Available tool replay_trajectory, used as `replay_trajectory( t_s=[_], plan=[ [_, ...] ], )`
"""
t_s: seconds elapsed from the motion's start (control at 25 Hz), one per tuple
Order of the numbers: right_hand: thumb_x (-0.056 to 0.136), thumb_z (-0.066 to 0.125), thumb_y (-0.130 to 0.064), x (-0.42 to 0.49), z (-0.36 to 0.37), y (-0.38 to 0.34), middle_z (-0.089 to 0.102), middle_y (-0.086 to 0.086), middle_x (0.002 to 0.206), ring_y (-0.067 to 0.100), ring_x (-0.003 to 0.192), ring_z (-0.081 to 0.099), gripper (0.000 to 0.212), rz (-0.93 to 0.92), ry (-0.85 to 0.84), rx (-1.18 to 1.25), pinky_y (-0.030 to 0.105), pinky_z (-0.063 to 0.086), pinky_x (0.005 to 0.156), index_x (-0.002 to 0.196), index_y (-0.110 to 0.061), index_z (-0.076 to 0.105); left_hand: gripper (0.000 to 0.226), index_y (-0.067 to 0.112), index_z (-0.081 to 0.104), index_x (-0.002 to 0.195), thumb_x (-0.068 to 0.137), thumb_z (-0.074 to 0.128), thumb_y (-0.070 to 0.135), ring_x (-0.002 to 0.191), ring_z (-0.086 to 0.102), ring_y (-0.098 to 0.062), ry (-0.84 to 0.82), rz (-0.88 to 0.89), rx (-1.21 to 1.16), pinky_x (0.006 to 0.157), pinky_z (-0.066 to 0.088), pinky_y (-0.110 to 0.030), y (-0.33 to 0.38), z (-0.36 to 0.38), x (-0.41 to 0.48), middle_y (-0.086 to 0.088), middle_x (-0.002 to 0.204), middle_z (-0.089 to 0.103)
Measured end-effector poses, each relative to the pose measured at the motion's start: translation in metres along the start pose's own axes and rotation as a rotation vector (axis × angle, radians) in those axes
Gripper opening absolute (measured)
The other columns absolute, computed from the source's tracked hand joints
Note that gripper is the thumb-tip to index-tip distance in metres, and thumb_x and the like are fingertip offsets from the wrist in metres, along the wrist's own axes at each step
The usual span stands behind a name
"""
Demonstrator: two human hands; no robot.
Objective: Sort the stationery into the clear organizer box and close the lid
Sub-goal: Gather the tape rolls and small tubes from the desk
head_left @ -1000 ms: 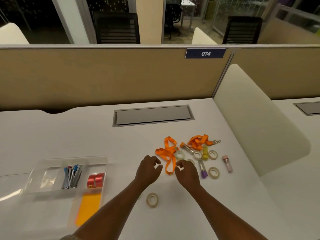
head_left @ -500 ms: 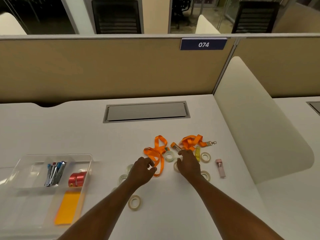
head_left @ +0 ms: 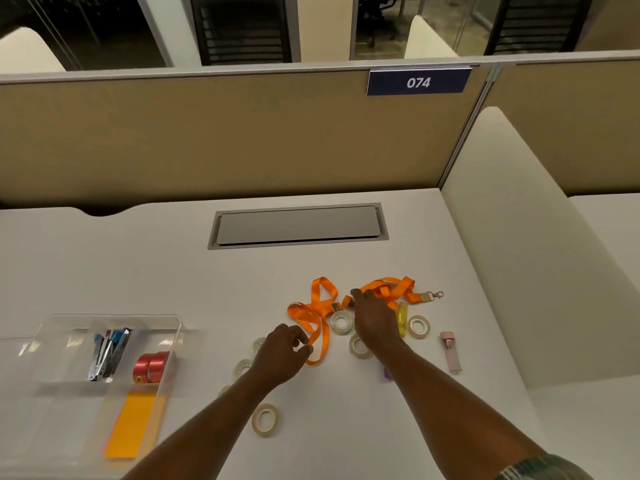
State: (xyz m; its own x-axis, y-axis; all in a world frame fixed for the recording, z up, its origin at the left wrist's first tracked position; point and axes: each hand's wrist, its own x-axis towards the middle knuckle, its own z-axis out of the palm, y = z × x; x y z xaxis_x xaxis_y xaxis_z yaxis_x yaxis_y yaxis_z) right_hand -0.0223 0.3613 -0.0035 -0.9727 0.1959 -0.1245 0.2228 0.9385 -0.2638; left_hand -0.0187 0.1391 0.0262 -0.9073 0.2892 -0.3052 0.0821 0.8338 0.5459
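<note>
partition (head_left: 242,140): is standing along the far edge of the desk, and is carrying a blue plate with 074.
desk (head_left: 104,265): white; is holding a grey hatch (head_left: 298,226) in the far middle and all the stationery on the near part.
box (head_left: 114,317): clear, is sitting open at the left of the desk, well apart from the loose pile.
sheet (head_left: 133,424): orange, is lying flat in the near compartment of the box.
left lanyard (head_left: 320,299): orange, is lying in loops in the middle of the desk, outside the box.
right lanyard (head_left: 398,287): orange, is lying bunched just beside the first one, its metal clip pointing right.
right hand (head_left: 375,322): is reaching forward, fingertips touching the near end of the right lanyard; i cannot tell if they are gripping it.
left hand (head_left: 282,356): fingers are curling at the low loop of the left lanyard; i cannot tell if they are pinching it.
staplers (head_left: 109,351): are lying together in a far compartment of the box.
ribbon (head_left: 152,367): red roll, is lying in the compartment to the right of the staplers.
tape rolls (head_left: 265,419): are lying scattered flat on the desk around both hands.
pink tube (head_left: 450,351): is lying alone at the right of the pile.
yellow tube (head_left: 402,317): is lying just beside the right hand, partly under the lanyard.
</note>
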Motion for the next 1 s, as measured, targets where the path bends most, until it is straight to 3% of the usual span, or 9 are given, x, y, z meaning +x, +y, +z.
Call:
replay_trajectory(
  t_s=[0.12,0.24,0.36,0.48,0.56,0.68,0.76,0.88,1.0],
  plan=[
    [0.095,0.057,-0.018,-0.003,-0.010,-0.009,0.066,0.005,0.117,0.024,0.103,0.065,0.041,0.145,0.050,0.324,0.035,0.055,0.079,0.135,-0.020,0.050,0.019,0.021,0.067,0.101,0.088,0.067,0.035,0.086,0.059,-0.012,-0.004,0.010,-0.046,0.074,0.047,-0.026,0.011,0.000,0.004,0.003,0.096,0.063],
    [0.089,0.069,-0.035,-0.024,-0.021,-0.023,0.073,-0.003,0.095,0.010,0.080,0.069,0.033,0.155,0.067,0.725,0.024,0.052,0.068,0.118,-0.021,0.060,0.026,0.023,0.064,0.102,0.091,0.060,0.046,0.085,0.065,-0.018,-0.005,-0.074,-0.328,0.075,0.053,-0.035,0.030,0.003,0.006,0.000,0.094,0.069],
    [0.088,0.069,-0.036,-0.056,-0.025,-0.035,0.073,-0.012,0.093,-0.001,0.064,0.065,0.028,0.071,-0.047,0.824,0.012,0.046,0.059,0.114,-0.031,0.060,0.035,0.024,0.062,0.102,0.090,0.055,0.057,0.077,0.072,-0.021,-0.110,-0.276,-0.720,0.061,0.057,-0.034,0.050,0.004,0.006,-0.004,0.091,0.072],
    [0.090,0.067,-0.028,-0.083,-0.022,-0.036,0.070,-0.011,0.109,0.004,0.067,0.067,0.032,0.057,-0.123,0.851,0.015,0.053,0.064,0.122,-0.029,0.058,0.024,0.023,0.066,0.095,0.091,0.058,0.045,0.070,0.072,-0.017,-0.171,-0.225,-0.716,0.064,0.061,-0.038,0.058,0.010,0.001,-0.003,0.083,0.075],
    [0.090,0.068,-0.028,-0.095,-0.021,-0.025,0.068,-0.008,0.112,0.007,0.077,0.069,0.034,0.107,-0.060,0.809,0.023,0.057,0.073,0.123,-0.026,0.060,0.022,0.020,0.063,0.095,0.092,0.059,0.041,0.066,0.072,-0.019,-0.182,-0.208,-0.668,0.061,0.059,-0.035,0.058,0.014,-0.003,-0.006,0.081,0.074],
    [0.089,0.068,-0.032,-0.103,-0.017,0.000,0.062,0.001,0.118,0.019,0.104,0.065,0.042,0.244,0.118,0.478,0.029,0.052,0.084,0.127,-0.020,0.056,0.022,0.017,0.059,0.095,0.091,0.060,0.038,0.062,0.068,-0.017,-0.178,-0.239,-0.632,0.056,0.052,-0.030,0.052,0.013,-0.009,-0.009,0.086,0.073],
    [0.089,0.066,-0.040,-0.107,-0.014,0.013,0.055,0.005,0.127,0.026,0.115,0.061,0.059,0.333,0.052,0.295,0.034,0.052,0.086,0.140,-0.019,0.042,0.022,0.014,0.059,0.095,0.089,0.062,0.036,0.060,0.066,-0.017,-0.175,-0.244,-0.629,0.055,0.049,-0.030,0.049,0.011,-0.014,-0.010,0.087,0.073],
    [0.090,0.063,-0.039,-0.112,-0.006,0.020,0.055,0.005,0.127,0.026,0.112,0.060,0.069,0.288,-0.065,0.109,0.036,0.053,0.084,0.147,-0.019,0.030,0.023,0.015,0.060,0.096,0.088,0.062,0.036,0.060,0.064,-0.016,-0.176,-0.214,-0.601,0.055,0.048,-0.029,0.046,0.007,-0.022,-0.010,0.087,0.073],
    [0.089,0.062,-0.030,-0.115,-0.005,0.018,0.060,0.004,0.115,0.025,0.104,0.062,0.053,0.308,0.003,0.100,0.036,0.055,0.078,0.136,-0.019,0.040,0.022,0.016,0.061,0.094,0.087,0.062,0.037,0.059,0.064,-0.013,-0.176,-0.182,-0.571,0.054,0.048,-0.027,0.044,0.003,-0.030,-0.008,0.085,0.073]
  ],
)
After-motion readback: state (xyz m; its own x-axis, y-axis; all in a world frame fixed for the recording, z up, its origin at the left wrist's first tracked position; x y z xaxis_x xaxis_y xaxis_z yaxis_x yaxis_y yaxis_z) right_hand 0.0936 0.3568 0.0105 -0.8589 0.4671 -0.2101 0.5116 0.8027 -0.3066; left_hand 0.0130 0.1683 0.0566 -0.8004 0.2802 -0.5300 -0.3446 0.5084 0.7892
